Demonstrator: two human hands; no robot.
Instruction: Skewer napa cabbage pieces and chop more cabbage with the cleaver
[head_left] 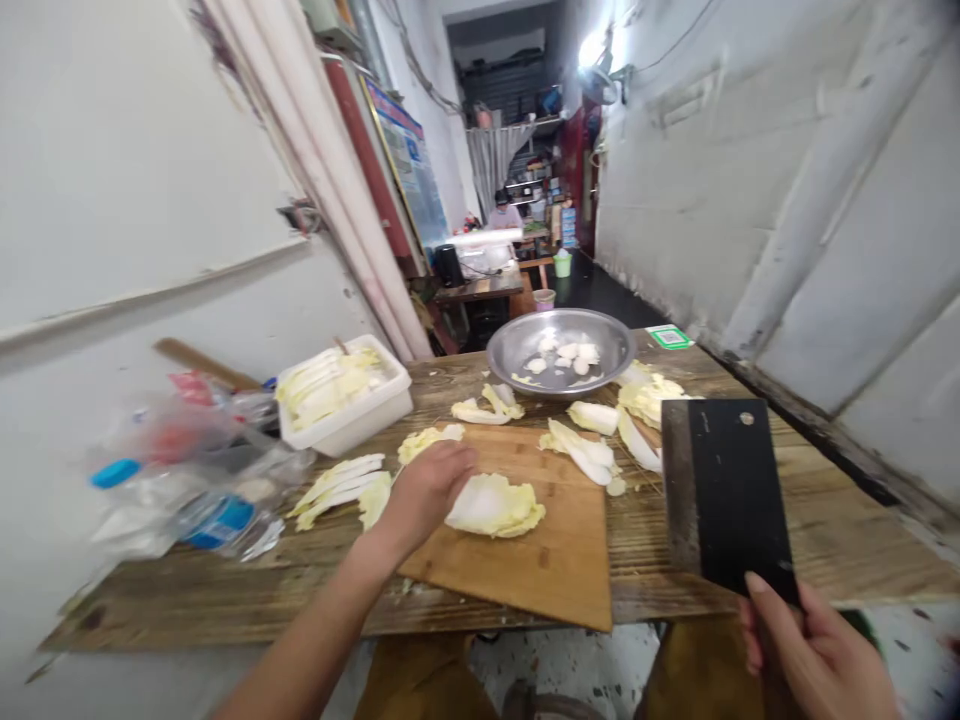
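Note:
My right hand (814,640) grips the handle of a black cleaver (739,490), held up at the right with its wide blade upright beside the wooden cutting board (570,575). A pale yellow napa cabbage leaf (496,506) lies flat on the board. Over the leaf's left end, my left hand (435,485) is closed, with its fingertips partly hidden. Just behind that hand is another cabbage leaf (429,441). Cut cabbage strips (341,487) lie left of the board. More cabbage leaves (581,452) rest at the board's far right edge.
A steel basin (517,350) with white pieces stands behind the board. At the left are a white tub (352,420) of cabbage, plastic bags (161,435) and a plastic bottle (225,522). A QR card (670,338) lies back right. A person (504,212) is far behind.

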